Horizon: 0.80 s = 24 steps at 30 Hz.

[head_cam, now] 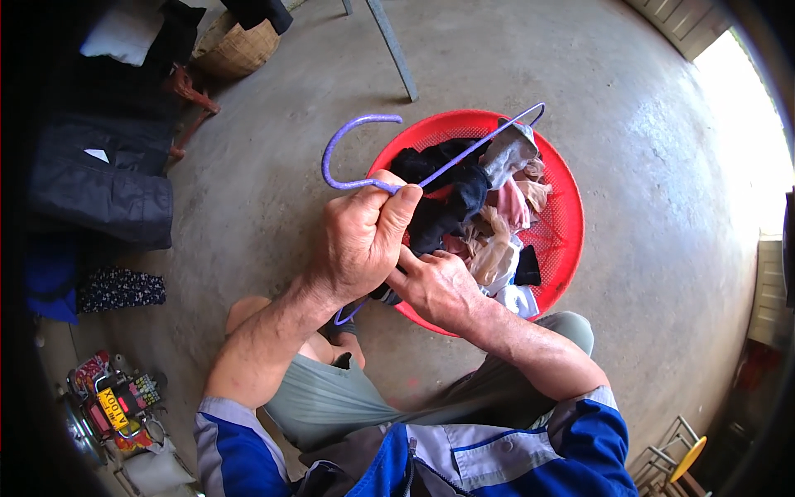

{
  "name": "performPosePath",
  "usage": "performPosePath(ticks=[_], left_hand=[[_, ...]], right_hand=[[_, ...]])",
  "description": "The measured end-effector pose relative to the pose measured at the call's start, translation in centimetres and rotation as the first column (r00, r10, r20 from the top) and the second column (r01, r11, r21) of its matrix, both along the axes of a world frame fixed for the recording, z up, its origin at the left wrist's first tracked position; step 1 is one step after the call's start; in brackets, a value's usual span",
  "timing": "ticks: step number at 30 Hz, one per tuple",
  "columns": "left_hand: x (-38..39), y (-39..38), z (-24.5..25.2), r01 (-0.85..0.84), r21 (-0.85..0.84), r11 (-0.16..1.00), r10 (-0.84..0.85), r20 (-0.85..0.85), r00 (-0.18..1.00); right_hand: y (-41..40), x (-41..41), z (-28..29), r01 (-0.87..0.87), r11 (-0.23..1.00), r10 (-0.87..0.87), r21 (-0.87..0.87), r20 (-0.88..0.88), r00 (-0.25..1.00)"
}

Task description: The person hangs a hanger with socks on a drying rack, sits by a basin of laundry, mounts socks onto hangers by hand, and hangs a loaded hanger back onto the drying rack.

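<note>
My left hand is closed around the neck of a purple wire clothes hanger, just below its hook. One arm of the hanger reaches up over a red perforated plastic basin; another part shows below my wrist. My right hand is beside and below the left one, its fingers at dark cloth partly hidden by the hands; what they grip cannot be made out. In the basin lie black clothes, a grey sock, pink cloth, beige cloth and white cloth.
A woven basket stands at the upper left, near dark garments on a reddish frame. A grey metal leg meets the concrete floor beyond the basin. Objects with a yellow plate sit lower left, a yellow-seated stool lower right.
</note>
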<state>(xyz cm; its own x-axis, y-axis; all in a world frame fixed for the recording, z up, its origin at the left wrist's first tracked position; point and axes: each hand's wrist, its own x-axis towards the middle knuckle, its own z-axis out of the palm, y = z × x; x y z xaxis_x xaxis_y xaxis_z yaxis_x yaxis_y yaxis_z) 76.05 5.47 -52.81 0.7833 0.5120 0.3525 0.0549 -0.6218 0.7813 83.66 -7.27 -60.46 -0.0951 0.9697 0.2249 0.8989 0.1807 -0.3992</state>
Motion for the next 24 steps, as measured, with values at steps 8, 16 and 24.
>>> performPosePath(ticks=[8,16,24], left_hand=[[-0.2,0.3,-0.5,-0.053,-0.005,0.999,0.052,-0.080,0.995],[-1.9,3.9,0.2,-0.204,-0.138,0.969,0.201,-0.037,0.979],[-2.8,5.3,0.3,-0.187,-0.111,0.976,0.192,0.033,0.981]], right_hand=[[-0.3,1.0,0.9,-0.103,0.987,0.124,0.124,-0.176,0.977],[-0.5,6.9,-1.8,0.241,0.970,-0.224,0.025,-0.290,0.930],[-1.1,-0.7,-10.6,0.108,0.963,-0.113,-0.248,-0.004,0.994]])
